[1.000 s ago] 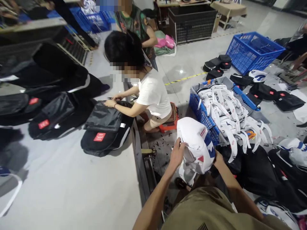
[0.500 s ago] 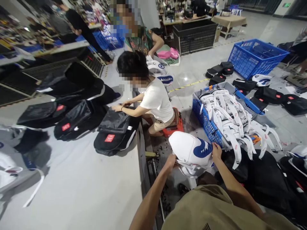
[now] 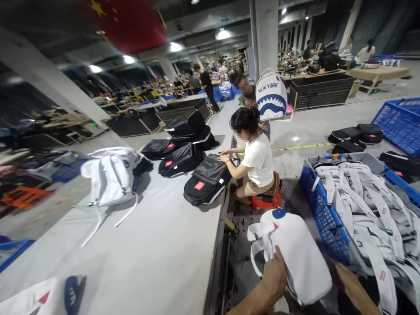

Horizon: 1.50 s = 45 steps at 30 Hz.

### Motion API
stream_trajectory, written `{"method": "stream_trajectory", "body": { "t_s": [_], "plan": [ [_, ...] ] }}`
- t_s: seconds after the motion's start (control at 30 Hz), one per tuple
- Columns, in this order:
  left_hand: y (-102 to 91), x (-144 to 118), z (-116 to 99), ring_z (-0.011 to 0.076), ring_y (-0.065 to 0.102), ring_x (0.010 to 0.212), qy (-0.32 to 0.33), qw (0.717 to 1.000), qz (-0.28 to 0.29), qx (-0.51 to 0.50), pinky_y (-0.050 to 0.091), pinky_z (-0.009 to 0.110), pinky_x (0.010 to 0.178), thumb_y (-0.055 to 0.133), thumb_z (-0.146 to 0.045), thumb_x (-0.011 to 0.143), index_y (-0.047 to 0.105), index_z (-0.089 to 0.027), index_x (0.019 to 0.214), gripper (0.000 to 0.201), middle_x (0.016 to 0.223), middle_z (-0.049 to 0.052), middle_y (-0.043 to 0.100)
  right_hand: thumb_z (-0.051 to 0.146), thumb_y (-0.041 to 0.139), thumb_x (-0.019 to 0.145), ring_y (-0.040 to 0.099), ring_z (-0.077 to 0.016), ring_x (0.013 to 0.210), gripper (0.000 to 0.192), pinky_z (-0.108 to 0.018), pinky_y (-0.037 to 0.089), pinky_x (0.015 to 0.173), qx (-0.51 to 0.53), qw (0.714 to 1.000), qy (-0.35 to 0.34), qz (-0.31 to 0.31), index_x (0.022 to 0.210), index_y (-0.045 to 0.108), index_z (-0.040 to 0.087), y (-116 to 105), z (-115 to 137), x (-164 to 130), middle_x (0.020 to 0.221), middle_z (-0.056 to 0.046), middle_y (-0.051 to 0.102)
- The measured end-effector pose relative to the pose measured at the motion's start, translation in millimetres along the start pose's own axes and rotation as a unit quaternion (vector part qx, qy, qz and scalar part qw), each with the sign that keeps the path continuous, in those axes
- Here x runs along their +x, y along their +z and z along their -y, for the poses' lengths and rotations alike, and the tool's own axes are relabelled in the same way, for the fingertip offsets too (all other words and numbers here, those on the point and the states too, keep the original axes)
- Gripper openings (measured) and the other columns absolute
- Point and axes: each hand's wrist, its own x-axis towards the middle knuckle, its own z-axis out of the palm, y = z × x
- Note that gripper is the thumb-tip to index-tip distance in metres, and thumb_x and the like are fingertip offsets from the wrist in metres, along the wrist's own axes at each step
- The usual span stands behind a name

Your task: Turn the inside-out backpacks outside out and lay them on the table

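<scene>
A long grey worktable (image 3: 157,258) has bare room along its near edge. Just past that edge, the left hand (image 3: 274,275) grips a white fabric backpack (image 3: 295,253) held over the floor. The right hand is hidden behind it; its grip cannot be told. A blue plastic crate (image 3: 323,214) crowds the right.

The right hand (image 3: 339,273) is hidden behind the white backpack (image 3: 295,253), so its grip cannot be told; only the forearm shows at 5 o'clock. The left hand (image 3: 274,275) is partly cut off by the bottom edge. Another white bag (image 3: 33,299) at 7 o'clock is cropped. The far workbenches (image 3: 138,94) at 11 o'clock are blurred.
</scene>
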Motion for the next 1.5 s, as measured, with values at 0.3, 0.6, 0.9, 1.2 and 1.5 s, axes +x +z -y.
{"method": "stream_trajectory", "body": {
  "t_s": [0.3,0.6,0.9,1.2,1.5],
  "plan": [
    [-28.6,-3,7,0.045,0.076,0.127,0.013,0.998,-0.068,-0.009,0.059,0.058,0.107,0.046,0.002,0.091,0.019,-0.007,0.181,0.094,0.145,0.033,0.072,0.089,0.055,0.084,0.074,-0.0463,0.13,0.09,-0.059,0.059,0.111,-0.207,0.952,-0.223,0.038,0.135,0.074,0.017,67,147,-35,0.135,-0.027,0.079],
    [-47.4,-25,-33,0.0488,0.077,0.113,0.119,0.99,-0.064,-0.041,0.059,0.062,0.098,0.056,-0.012,0.086,0.006,-0.006,0.182,0.108,0.134,0.035,0.075,0.088,0.027,0.104,0.08,-0.0456,0.084,0.084,-0.052,0.057,0.079,-0.455,0.842,-0.243,-0.16,0.116,0.077,0.021,38,153,-43,0.081,-0.021,0.078],
    [-6.7,0,-21,0.0432,0.078,0.114,0.059,0.993,-0.049,-0.085,0.058,0.051,0.101,0.059,-0.024,0.093,0.018,-0.007,0.179,0.097,0.135,0.03,0.076,0.056,0.012,0.118,0.076,-0.0359,0.093,0.083,-0.043,0.051,0.087,-0.382,0.9,-0.115,-0.173,0.128,0.077,0.006,44,64,-24,0.109,-0.029,0.08],
    [0.5,21,19,0.0444,0.068,0.141,0.075,0.983,-0.076,-0.148,0.048,0.057,0.123,0.048,-0.026,0.101,0.014,0.004,0.177,0.088,0.157,0.037,0.063,0.072,0.017,0.115,0.07,-0.0306,0.087,0.089,-0.038,0.045,0.086,-0.327,0.915,-0.13,-0.199,0.132,0.077,0.008,53,51,-37,0.105,-0.025,0.08],
    [20.5,41,40,0.0316,0.044,0.167,0.077,0.938,-0.068,-0.332,0.035,0.047,0.138,0.055,-0.007,0.074,0.014,-0.01,0.182,0.116,0.18,0.02,0.045,0.094,-0.005,0.096,0.076,-0.043,0.099,0.124,-0.049,0.053,0.09,-0.317,0.934,-0.108,-0.125,0.12,0.085,0.012,44,77,-50,0.106,-0.029,0.082]
  ]
}}
